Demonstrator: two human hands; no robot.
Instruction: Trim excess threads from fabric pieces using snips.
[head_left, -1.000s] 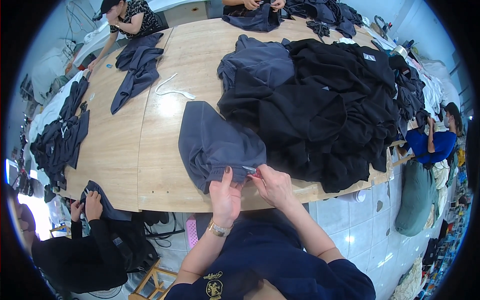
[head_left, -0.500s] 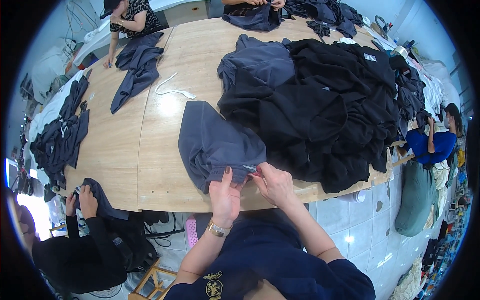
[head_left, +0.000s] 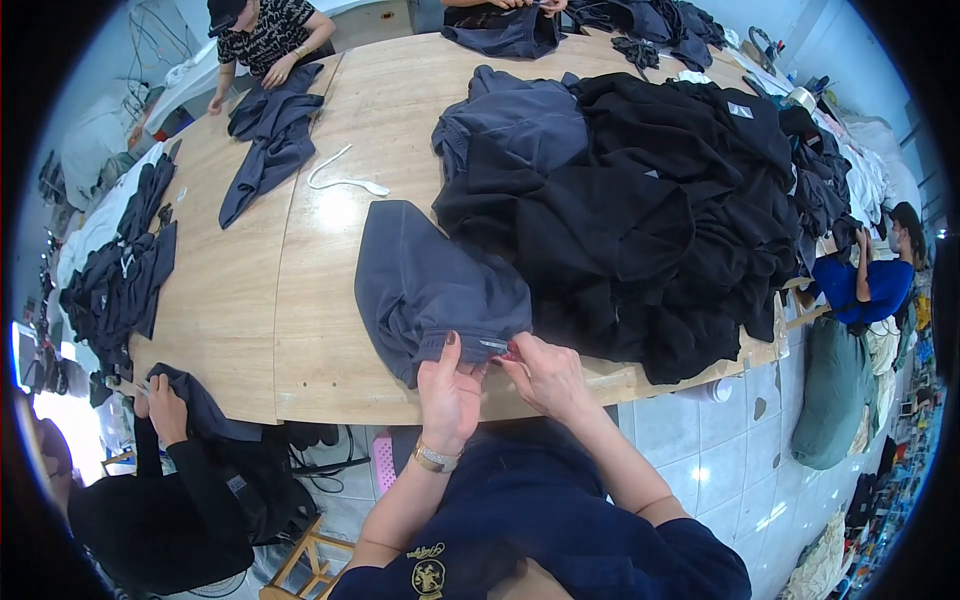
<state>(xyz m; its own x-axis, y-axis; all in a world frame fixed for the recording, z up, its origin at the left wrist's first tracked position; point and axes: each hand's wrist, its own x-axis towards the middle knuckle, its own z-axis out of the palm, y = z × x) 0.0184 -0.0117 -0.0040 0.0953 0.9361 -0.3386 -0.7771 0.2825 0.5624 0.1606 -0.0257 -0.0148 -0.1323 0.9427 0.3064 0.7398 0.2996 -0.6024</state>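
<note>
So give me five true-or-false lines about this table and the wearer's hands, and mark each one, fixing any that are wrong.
1. The left hand holds the grey garment by its edge. True.
2. The right hand is empty. False: it holds a small red-handled tool.
3. A white cord lies on the table. True.
4. The watch is on the right wrist. False: it is on the left.
5. Black clothes lie right of the grey garment. True.
</note>
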